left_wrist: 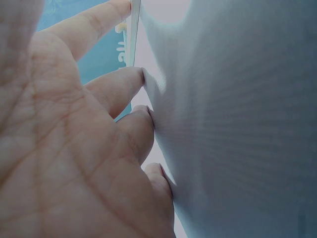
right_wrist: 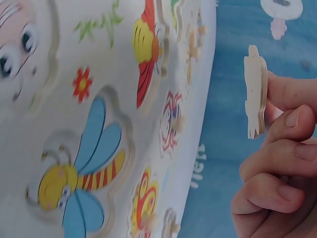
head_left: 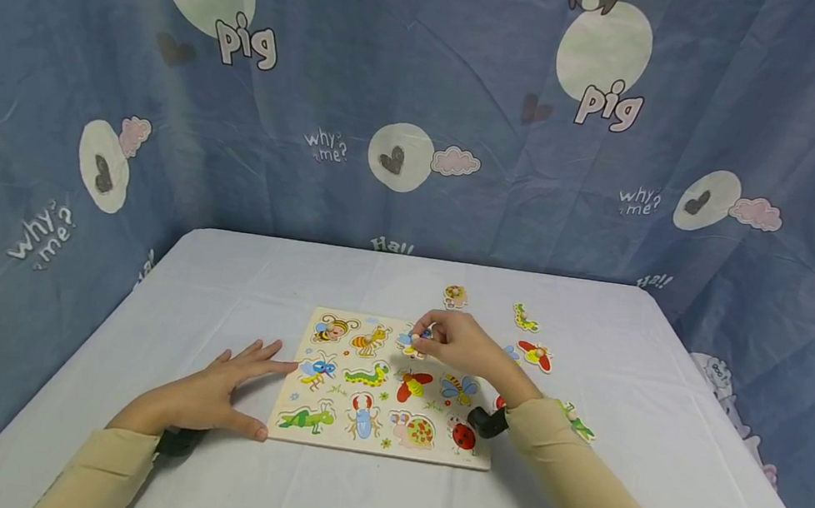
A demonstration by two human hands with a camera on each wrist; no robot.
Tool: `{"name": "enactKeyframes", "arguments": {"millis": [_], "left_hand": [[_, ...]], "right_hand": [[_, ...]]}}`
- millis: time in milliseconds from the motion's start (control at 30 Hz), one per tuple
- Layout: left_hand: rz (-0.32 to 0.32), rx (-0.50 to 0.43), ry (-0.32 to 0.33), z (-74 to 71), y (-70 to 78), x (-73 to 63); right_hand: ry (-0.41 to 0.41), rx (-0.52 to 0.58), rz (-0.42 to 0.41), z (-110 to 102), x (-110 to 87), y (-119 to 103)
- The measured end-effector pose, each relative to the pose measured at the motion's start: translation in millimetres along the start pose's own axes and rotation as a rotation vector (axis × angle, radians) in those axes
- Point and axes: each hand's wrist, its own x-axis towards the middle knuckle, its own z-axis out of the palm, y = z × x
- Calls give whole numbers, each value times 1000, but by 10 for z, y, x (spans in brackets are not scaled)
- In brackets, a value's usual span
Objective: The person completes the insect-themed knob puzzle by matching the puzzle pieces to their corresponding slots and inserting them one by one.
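A wooden insect puzzle board (head_left: 392, 453) lies flat on the white table. My right hand (head_left: 461, 344) is over its top right part, pinching a small wooden puzzle piece (right_wrist: 255, 94) between thumb and fingers. The right wrist view shows the piece's plain back and edge, raised off the board; its picture is mostly hidden. Fingers spread, my left hand (head_left: 214, 391) rests on the table, with thumb and index fingertip at the board's left edge. In the left wrist view, the fingertips (left_wrist: 133, 77) of that hand meet the white cloth.
Loose pieces lie behind and right of the board: a snail (head_left: 455, 296), a caterpillar (head_left: 524, 318), a red-winged insect (head_left: 535, 356) and a grasshopper (head_left: 579, 423) beside my right sleeve. A blue printed curtain (head_left: 412, 79) hangs behind the table.
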Motion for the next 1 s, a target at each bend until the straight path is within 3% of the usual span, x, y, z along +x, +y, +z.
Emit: {"name": "enactKeyframes", "arguments": {"millis": [667, 1000], "left_hand": [[3, 16, -11, 1, 1, 44], [2, 1, -13, -9, -14, 6]], "right_hand": [[-45, 4, -35, 255, 212, -190], [-70, 8, -13, 390, 350, -289]]}}
